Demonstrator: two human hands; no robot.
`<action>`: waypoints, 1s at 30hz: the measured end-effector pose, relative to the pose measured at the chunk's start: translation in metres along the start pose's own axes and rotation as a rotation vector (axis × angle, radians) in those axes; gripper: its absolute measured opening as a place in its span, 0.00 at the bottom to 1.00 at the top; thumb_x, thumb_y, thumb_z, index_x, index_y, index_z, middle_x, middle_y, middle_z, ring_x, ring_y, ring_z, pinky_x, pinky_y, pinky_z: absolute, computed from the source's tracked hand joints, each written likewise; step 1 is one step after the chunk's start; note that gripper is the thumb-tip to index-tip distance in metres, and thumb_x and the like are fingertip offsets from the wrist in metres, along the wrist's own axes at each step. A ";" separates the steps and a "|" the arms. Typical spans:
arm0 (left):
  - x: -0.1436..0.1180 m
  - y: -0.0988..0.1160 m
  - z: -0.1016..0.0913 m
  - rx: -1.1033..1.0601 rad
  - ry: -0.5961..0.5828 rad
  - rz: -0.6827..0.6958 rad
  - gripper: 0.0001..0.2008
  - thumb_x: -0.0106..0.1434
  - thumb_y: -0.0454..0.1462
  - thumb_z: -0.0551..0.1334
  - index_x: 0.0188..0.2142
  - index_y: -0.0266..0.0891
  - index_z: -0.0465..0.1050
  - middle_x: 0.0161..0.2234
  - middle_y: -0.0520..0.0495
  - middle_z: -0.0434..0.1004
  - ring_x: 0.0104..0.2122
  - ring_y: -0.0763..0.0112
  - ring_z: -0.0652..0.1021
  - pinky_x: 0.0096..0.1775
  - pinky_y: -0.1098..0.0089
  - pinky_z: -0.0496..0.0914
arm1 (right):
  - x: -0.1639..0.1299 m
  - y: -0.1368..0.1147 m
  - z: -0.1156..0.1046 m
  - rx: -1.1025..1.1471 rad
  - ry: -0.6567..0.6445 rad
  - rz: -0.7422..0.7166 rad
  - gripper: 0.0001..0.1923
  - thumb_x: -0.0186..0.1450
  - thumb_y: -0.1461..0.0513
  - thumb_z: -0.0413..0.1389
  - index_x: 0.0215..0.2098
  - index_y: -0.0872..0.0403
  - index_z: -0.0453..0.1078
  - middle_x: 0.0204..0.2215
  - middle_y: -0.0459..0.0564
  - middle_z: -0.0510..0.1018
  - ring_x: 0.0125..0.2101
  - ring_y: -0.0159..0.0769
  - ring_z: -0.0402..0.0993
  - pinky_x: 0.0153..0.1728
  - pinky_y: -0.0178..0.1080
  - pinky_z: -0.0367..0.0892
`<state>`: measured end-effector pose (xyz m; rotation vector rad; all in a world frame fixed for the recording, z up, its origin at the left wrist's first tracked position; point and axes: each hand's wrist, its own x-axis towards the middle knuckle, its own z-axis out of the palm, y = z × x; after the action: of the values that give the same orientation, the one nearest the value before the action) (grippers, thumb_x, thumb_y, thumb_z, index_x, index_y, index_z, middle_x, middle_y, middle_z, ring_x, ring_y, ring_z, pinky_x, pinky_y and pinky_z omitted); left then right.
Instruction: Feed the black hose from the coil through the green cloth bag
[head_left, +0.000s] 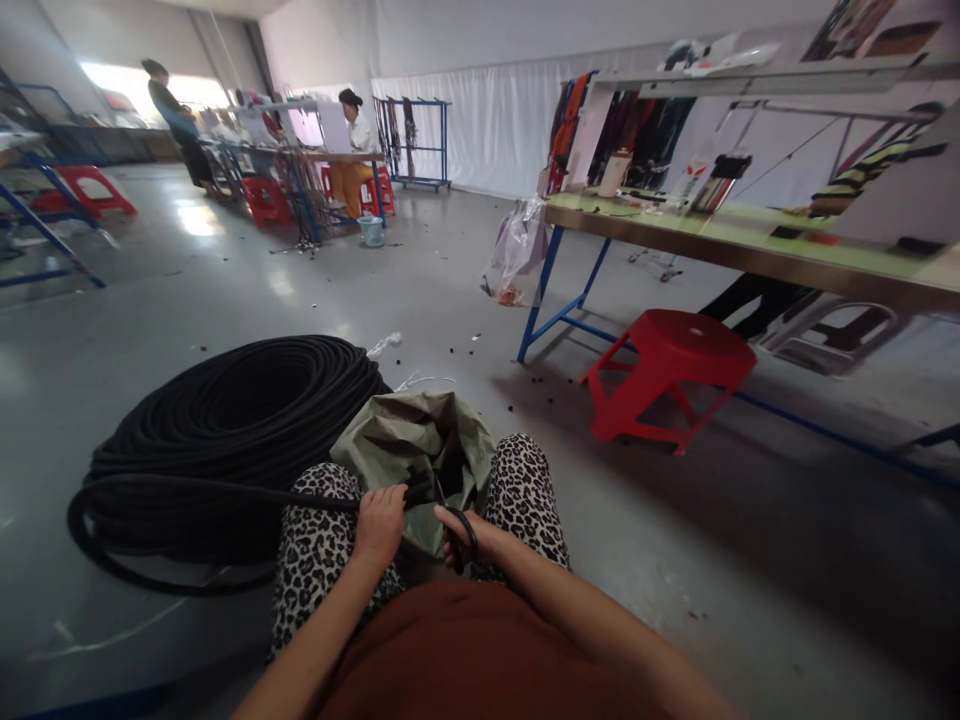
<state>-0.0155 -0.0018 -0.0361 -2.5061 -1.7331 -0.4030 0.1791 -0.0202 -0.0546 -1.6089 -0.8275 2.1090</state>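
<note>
the left hand (380, 522) is clenched around a black hose (225, 492) that runs left from the knees to a big coil (232, 420) lying on the floor (420, 290) at near left. the right hand (459, 533) grips black scissors (448, 515), fingers through a handle loop, blades pointing up toward the hose end just beside the left hand. both hands sit between 2 knees in leopard-print trousers (517, 500). a green bag (409, 440) stands open on the floor between the knees, just beyond the hands, touching the coil's right edge.

to the right, a red stool (671, 375) stands on the floor near a long tabletop (750, 245) on blue legs, with bottles and small items on it and clothes hanging behind. a clear plastic bag (517, 250) hangs at the tabletop's left end. far left, 1 person sits (356, 140) at another tabletop and another stands (176, 120) beside it, with red stools around them. small black bits are scattered on the floor.
</note>
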 end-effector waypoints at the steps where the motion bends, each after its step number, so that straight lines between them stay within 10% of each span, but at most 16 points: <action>1: 0.000 0.000 0.000 -0.004 0.004 0.000 0.15 0.66 0.32 0.51 0.47 0.36 0.74 0.41 0.40 0.81 0.41 0.60 0.78 0.46 0.59 0.66 | 0.000 0.000 0.000 -0.004 -0.019 0.006 0.25 0.69 0.44 0.50 0.29 0.57 0.64 0.17 0.45 0.70 0.14 0.30 0.69 0.18 0.32 0.68; 30: -0.004 0.007 0.003 -0.008 -0.054 0.062 0.16 0.66 0.30 0.52 0.49 0.36 0.74 0.43 0.43 0.81 0.43 0.60 0.78 0.47 0.59 0.66 | 0.020 0.009 0.001 -0.062 -0.048 -0.033 0.26 0.67 0.42 0.51 0.30 0.57 0.65 0.18 0.45 0.70 0.16 0.30 0.69 0.20 0.33 0.70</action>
<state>-0.0102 -0.0072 -0.0391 -2.5919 -1.6701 -0.3418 0.1732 -0.0148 -0.0750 -1.5696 -0.9369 2.1258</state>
